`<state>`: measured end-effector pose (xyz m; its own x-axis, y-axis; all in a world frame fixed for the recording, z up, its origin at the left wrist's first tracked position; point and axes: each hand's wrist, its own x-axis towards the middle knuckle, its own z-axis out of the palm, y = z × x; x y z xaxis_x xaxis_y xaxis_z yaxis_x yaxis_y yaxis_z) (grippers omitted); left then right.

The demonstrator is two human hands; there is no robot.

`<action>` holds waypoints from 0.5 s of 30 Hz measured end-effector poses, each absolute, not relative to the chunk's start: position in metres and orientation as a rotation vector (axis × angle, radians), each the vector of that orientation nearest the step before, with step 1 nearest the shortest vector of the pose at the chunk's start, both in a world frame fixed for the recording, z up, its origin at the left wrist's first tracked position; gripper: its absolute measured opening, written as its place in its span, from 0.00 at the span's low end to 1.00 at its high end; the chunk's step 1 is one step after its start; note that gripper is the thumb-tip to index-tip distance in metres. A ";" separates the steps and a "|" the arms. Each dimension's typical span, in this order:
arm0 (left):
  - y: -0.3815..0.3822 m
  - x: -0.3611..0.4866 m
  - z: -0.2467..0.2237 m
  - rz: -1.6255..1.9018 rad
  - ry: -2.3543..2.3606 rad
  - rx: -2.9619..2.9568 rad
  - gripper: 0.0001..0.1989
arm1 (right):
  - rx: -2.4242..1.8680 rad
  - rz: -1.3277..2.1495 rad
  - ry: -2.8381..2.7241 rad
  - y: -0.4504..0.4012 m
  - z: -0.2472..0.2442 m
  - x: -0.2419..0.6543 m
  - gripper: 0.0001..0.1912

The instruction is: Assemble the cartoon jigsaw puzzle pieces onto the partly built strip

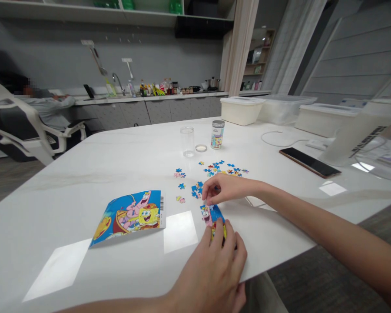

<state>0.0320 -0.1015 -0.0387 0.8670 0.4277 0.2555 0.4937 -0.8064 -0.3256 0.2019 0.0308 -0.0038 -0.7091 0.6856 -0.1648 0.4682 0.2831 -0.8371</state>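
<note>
A partly joined jigsaw puzzle [217,212] with a pink and a yellow cartoon figure on blue lies near the table's front edge. My left hand [215,261] rests on its lower part, fingers laid over it and hiding much of the picture. At the puzzle's top left corner, my right hand [226,189] pinches a small puzzle piece [207,202], mostly covered by the fingertips. Loose blue pieces [197,189] lie just beyond, and a wider scatter of pieces [220,165] spreads farther back. The picture sheet [133,215], slightly curled, is to the left.
Behind the pieces stand a clear jar [187,142], its round lid [201,148] and a printed canister [217,134]. A phone [308,161] and a white cable [276,141] are at right. Lidded boxes [241,111] line the far edge. A person sits beyond a white chair [35,126].
</note>
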 end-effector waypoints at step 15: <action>-0.100 0.032 -0.042 -0.263 -0.656 -2.595 0.30 | -1.071 1.228 -2.455 0.029 -0.009 0.201 0.07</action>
<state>0.0322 -0.1000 -0.0416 0.8689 0.4039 0.2860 0.4895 -0.7866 -0.3764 0.2014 0.0293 -0.0088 -0.7194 0.6806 -0.1386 0.5190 0.3941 -0.7585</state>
